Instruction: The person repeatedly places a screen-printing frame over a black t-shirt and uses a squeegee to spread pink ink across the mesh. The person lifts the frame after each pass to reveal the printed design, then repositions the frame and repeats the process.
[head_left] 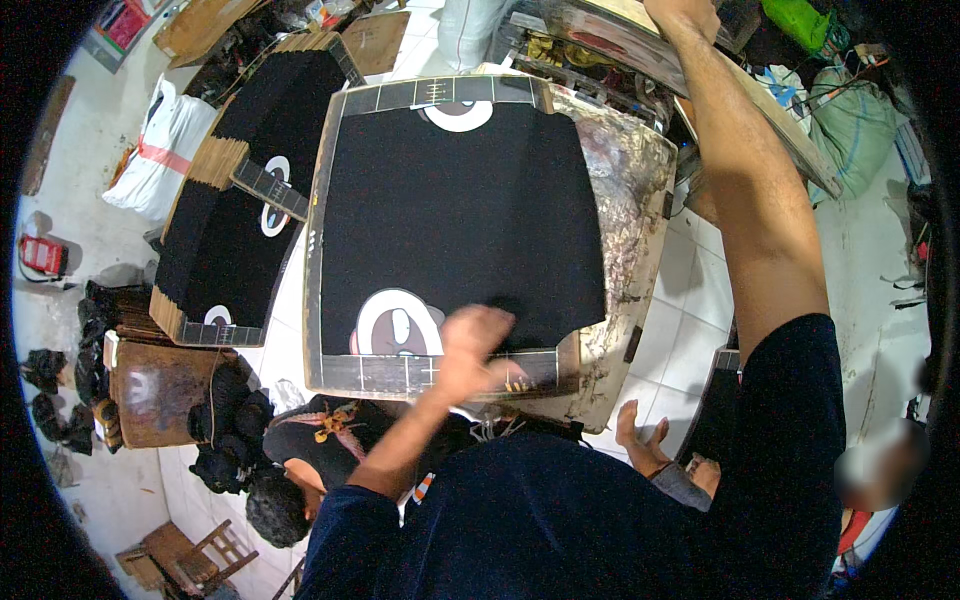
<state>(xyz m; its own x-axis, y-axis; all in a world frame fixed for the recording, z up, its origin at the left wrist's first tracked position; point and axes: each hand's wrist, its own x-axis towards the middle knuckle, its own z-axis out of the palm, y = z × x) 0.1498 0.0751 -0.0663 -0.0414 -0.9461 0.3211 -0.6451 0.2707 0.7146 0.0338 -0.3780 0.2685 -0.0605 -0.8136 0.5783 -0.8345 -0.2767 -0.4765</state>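
Note:
My left hand (pixel 475 345), slightly blurred with fingers apart, is over the lower edge of a black fabric panel (pixel 460 220) laid on a board (pixel 330 374). The panel bears white eye-shaped prints (pixel 375 310) at top and bottom, the lower one just left of my hand. My right arm reaches up to the top edge of the picture, where my right hand (pixel 685 18), partly cut off, is closed on the edge of a tilted wooden frame (pixel 760 110) behind the board.
Stacked boards with black fabric (pixel 230 270) stand at left, near a white sack (pixel 150 160). A green sack (pixel 840 140) lies at upper right. Another person's dark-haired head (pixel 280 500) is low at left; a bare foot (pixel 640 440) shows below the board's right side.

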